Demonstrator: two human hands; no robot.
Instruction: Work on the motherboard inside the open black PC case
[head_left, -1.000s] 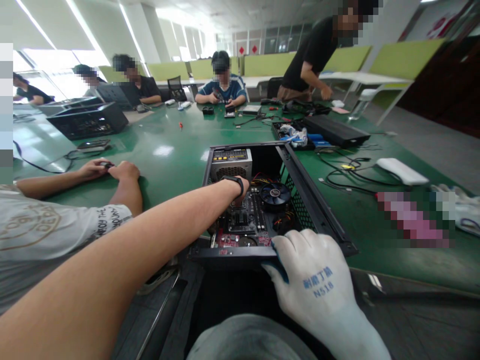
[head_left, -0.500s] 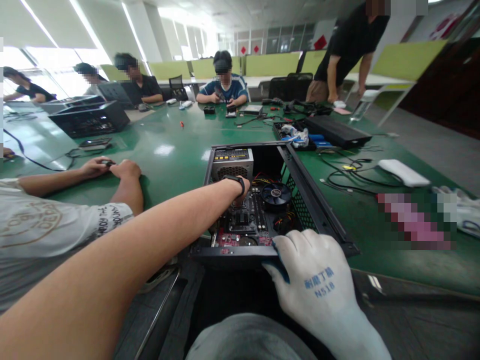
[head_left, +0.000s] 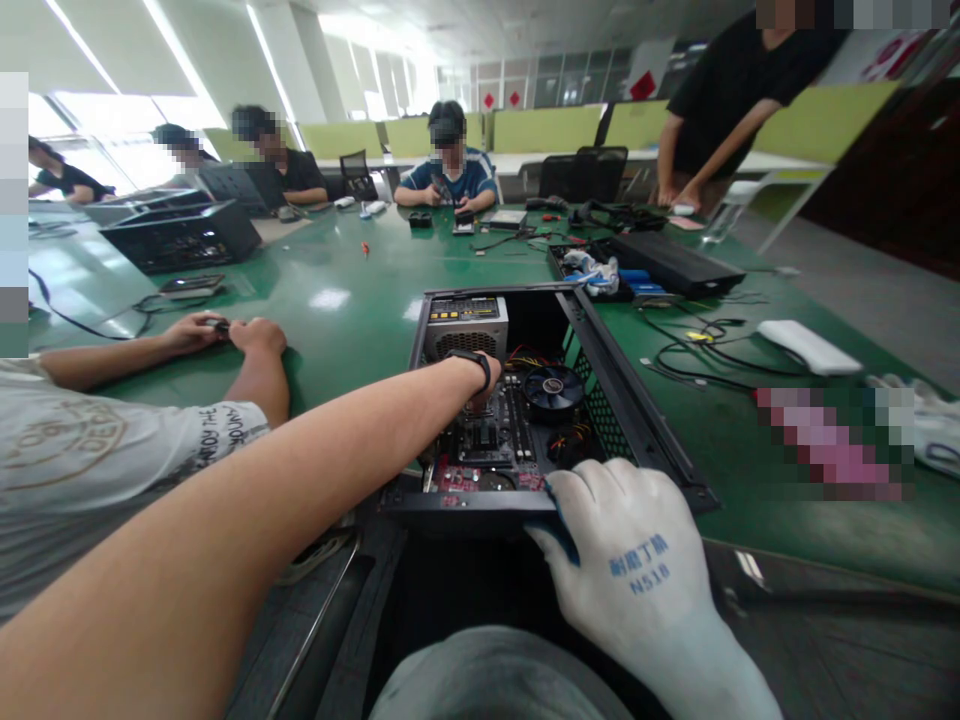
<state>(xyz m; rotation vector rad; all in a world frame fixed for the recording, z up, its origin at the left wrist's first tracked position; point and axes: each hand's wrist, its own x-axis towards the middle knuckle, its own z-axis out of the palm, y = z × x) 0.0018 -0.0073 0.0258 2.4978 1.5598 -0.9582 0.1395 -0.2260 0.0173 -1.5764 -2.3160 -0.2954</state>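
Observation:
An open black computer case (head_left: pixel 465 508) lies in front of me at the table's edge. My right hand (head_left: pixel 622 540), in a white work glove, is closed over the near rim, thumb below and fingers on top. Bare but for a black wristband (head_left: pixel 484 368), my left hand (head_left: pixel 491 375) reaches down into the case beside the power supply (head_left: pixel 472 325); its fingers are hidden, so I cannot see what they touch. Around it show the motherboard (head_left: pixel 487 440), a round black fan (head_left: pixel 553 390) and some coloured wires.
On my left, another person's hands (head_left: pixel 232 332) hold a small dark item. A tray (head_left: pixel 626 285) with gloves, a long black box (head_left: pixel 667 262), loose cables (head_left: pixel 694 345) and a white box (head_left: pixel 810 345) lie to the right. Another case (head_left: pixel 180 240) stands far left; several people are around the table.
Both my hands stay where they were. The standing person at the back right has shifted, bringing both hands together over the table.

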